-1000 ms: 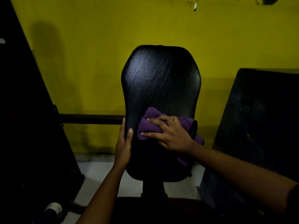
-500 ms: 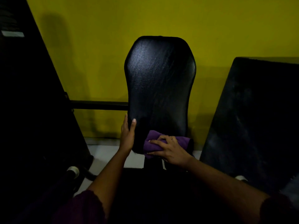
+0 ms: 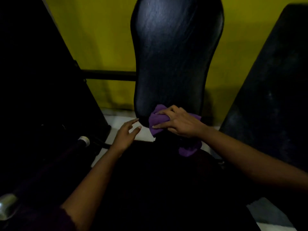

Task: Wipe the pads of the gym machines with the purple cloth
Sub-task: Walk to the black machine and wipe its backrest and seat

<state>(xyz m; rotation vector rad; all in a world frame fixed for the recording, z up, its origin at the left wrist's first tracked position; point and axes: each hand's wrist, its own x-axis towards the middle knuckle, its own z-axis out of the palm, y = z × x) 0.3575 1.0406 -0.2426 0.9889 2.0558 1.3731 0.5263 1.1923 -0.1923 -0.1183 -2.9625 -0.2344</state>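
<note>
A tall black leather back pad [image 3: 175, 52] stands upright in the middle, against a yellow wall. At the pad's bottom edge my right hand [image 3: 180, 122] presses the bunched purple cloth [image 3: 157, 121], and a loose end of the cloth hangs below my wrist. My left hand [image 3: 125, 135] hovers just left of the pad's lower corner with its fingers spread, holding nothing; one fingertip is close to the pad's edge. Below the pad lies the dark seat pad [image 3: 166, 180], hard to make out in the dim light.
A slanted black machine panel [image 3: 41, 80] fills the left side, with a black crossbar [image 3: 110, 75] running to the pad. Another dusty black pad [image 3: 275, 97] leans at the right. A chrome-tipped bar [image 3: 84, 141] sticks out low on the left. Pale floor [image 3: 120, 124] shows behind the seat.
My right hand has slid the cloth down from the pad's middle to its bottom edge. My left hand has let go of the pad's left side and opened. The view has tilted down and closer.
</note>
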